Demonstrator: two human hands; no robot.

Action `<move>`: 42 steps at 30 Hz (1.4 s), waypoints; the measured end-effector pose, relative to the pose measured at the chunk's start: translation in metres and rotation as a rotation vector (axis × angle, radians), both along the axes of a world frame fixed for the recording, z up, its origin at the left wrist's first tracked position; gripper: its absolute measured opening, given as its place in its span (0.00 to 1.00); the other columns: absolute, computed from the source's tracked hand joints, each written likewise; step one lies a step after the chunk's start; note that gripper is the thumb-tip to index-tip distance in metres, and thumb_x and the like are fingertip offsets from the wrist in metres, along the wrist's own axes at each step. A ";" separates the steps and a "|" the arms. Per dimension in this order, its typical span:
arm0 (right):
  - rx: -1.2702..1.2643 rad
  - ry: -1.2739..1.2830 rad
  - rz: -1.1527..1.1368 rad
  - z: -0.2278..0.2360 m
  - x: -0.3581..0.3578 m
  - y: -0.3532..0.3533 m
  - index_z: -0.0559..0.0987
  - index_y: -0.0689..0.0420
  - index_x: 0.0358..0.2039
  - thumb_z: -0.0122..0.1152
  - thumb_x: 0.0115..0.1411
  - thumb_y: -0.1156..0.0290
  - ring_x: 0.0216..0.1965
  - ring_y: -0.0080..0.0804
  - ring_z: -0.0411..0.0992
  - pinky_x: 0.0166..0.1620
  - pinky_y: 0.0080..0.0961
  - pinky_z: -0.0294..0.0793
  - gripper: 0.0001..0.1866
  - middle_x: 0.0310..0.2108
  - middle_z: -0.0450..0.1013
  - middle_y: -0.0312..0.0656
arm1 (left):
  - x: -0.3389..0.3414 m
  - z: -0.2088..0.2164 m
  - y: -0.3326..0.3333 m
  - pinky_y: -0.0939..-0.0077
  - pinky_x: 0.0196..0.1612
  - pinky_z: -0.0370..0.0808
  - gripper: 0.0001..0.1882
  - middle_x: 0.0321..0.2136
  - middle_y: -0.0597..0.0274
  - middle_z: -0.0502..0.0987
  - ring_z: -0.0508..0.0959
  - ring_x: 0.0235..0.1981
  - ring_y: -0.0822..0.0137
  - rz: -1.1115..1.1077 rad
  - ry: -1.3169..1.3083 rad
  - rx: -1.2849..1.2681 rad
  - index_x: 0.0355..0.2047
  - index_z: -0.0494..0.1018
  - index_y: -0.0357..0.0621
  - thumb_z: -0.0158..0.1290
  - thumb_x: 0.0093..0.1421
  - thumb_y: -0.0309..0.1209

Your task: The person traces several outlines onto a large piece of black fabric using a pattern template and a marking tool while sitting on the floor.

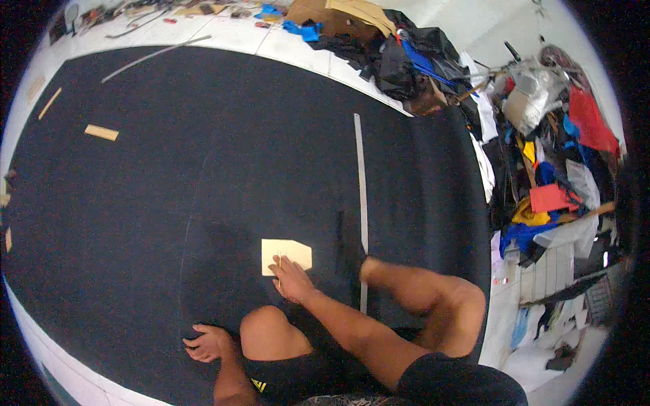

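A large sheet of black cloth (135, 203) is spread flat on the floor under me. On it, in front of my knees, lies a small cream card template (298, 254) with its right-hand corners cut off. My right hand (293, 281) is over the card's lower edge, its fingers closed around what looks like a thin pale stick (278, 280); its kind is too small to make out. Off to the left, beside my bent knee, my left hand (208, 344) rests on the cloth, fingers apart and holding nothing.
A long metal ruler (361, 183) lies right of the card, near my foot. Two tan strips, one of them a short piece (101, 132), and a thin grey strip (156, 57) lie farther off. Piled scraps and bags (542, 183) line the right and far sides.
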State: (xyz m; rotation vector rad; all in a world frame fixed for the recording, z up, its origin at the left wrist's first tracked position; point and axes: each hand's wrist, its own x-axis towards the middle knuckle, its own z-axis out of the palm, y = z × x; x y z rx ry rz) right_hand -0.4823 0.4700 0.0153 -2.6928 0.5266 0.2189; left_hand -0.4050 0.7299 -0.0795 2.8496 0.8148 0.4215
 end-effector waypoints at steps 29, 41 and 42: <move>-0.108 0.397 -0.306 0.146 -0.162 -0.237 0.73 0.54 0.57 0.58 0.64 0.61 0.55 0.52 0.72 0.55 0.46 0.73 0.22 0.55 0.71 0.49 | 0.032 -0.002 -0.016 0.47 0.63 0.61 0.35 0.61 0.50 0.65 0.63 0.63 0.49 0.191 0.071 0.050 0.61 0.66 0.52 0.46 0.64 0.62; -0.020 -0.050 -0.375 0.009 -0.306 -0.250 0.66 0.60 0.63 0.57 0.66 0.66 0.67 0.56 0.59 0.66 0.45 0.61 0.27 0.66 0.58 0.58 | 0.015 0.054 0.076 0.54 0.66 0.58 0.39 0.61 0.42 0.62 0.63 0.63 0.44 -0.279 0.117 -0.709 0.65 0.62 0.41 0.43 0.68 0.60; -0.087 -0.061 -0.407 -0.007 -0.306 -0.245 0.65 0.61 0.64 0.56 0.66 0.65 0.67 0.55 0.58 0.66 0.45 0.60 0.27 0.67 0.58 0.58 | 0.002 0.069 0.091 0.55 0.66 0.59 0.38 0.61 0.42 0.62 0.63 0.62 0.45 -0.314 0.135 -0.663 0.65 0.62 0.40 0.45 0.67 0.58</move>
